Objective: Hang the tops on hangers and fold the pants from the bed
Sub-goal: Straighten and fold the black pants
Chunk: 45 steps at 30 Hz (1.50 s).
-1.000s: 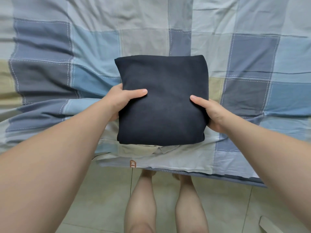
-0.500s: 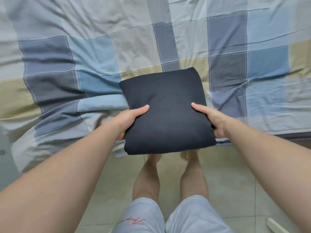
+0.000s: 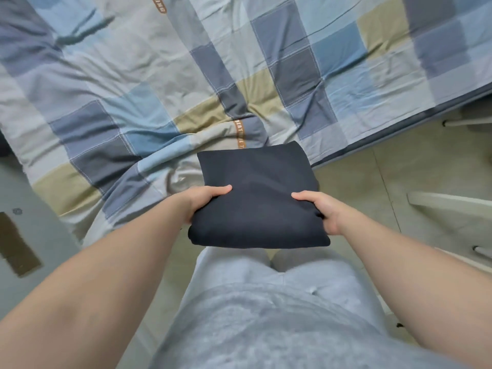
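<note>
A dark navy pair of pants (image 3: 257, 198), folded into a thick square, is held in the air in front of my body, at the near edge of the bed. My left hand (image 3: 203, 201) grips its left side with the thumb on top. On the opposite side my right hand (image 3: 319, 211) grips it the same way. The bed (image 3: 133, 83) is covered by a wrinkled patchwork sheet in blue, grey and olive squares. No tops or hangers are in view.
The bed edge (image 3: 399, 134) runs diagonally at the right, with pale tiled floor (image 3: 372, 182) below it. White furniture pieces (image 3: 452, 206) stand on the floor at the right. A grey surface (image 3: 24, 235) lies at the far left. My grey shorts fill the bottom.
Both hands have lifted the folded pants off the bed and drawn them back toward my body. The view has swung, so the bed now lies further away and to the left.
</note>
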Motion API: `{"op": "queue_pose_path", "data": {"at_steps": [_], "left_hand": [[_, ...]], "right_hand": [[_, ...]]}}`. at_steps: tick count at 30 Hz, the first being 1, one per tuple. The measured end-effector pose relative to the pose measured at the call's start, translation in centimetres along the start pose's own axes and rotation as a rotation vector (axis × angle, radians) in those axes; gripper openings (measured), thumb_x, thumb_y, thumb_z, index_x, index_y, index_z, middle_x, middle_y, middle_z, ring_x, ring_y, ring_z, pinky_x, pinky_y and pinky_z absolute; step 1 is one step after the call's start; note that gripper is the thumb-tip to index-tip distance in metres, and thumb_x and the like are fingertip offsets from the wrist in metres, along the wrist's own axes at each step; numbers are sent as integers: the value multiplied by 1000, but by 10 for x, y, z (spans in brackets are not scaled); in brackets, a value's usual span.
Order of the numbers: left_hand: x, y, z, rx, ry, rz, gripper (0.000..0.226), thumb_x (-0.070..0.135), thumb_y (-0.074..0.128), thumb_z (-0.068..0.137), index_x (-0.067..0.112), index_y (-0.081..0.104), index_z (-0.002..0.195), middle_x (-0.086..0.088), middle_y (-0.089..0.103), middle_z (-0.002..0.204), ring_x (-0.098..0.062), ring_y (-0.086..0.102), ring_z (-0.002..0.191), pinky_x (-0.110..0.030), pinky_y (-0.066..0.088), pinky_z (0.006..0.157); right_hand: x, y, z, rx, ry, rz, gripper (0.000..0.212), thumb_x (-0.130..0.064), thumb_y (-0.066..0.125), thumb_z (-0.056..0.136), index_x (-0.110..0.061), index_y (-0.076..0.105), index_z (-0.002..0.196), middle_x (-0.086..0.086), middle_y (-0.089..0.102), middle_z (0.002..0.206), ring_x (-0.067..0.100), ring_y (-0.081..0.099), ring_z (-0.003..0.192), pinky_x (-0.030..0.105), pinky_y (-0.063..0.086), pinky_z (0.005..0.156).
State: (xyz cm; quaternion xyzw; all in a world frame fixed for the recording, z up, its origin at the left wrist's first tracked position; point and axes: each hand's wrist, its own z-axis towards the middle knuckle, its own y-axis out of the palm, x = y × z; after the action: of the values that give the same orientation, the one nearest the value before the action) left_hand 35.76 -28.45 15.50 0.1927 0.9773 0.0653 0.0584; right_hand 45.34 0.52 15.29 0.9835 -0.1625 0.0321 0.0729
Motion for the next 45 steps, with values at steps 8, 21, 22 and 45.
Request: {"op": "queue_pose_path", "data": {"at_steps": [8, 21, 22, 45], "left_hand": [[38, 87, -68, 53, 351, 211, 47, 42, 84, 77, 23, 67, 116, 6, 78, 93, -14, 76, 81, -21, 56, 54], [26, 350, -150, -153, 758, 656, 47, 39, 82, 79, 20, 68, 119, 0, 77, 107, -19, 74, 98, -32, 57, 82], [17, 375, -153, -182, 779, 678, 50, 41, 84, 76, 20, 68, 118, 0, 77, 107, -19, 74, 98, -31, 57, 80], [-167, 895, -163, -848, 668, 1517, 44, 46, 84, 71, 29, 75, 111, 2, 74, 116, -16, 71, 108, -33, 53, 90]], "right_hand": [[46, -47, -99, 128, -276, 306, 47, -26, 76, 79, -12, 71, 123, 9, 73, 119, 31, 67, 113, 42, 51, 102], [201, -224, -247, 118, -746, 591, 22, -25, 77, 72, -20, 82, 93, 6, 77, 107, 20, 75, 90, 24, 59, 61], [219, -242, -256, 128, -774, 608, 29, -24, 77, 70, -17, 81, 98, 7, 77, 107, 21, 75, 90, 25, 59, 61], [534, -465, -333, 730, -1119, 1591, 73, -28, 88, 61, -22, 62, 129, 0, 72, 122, 21, 71, 108, 28, 61, 75]]}}
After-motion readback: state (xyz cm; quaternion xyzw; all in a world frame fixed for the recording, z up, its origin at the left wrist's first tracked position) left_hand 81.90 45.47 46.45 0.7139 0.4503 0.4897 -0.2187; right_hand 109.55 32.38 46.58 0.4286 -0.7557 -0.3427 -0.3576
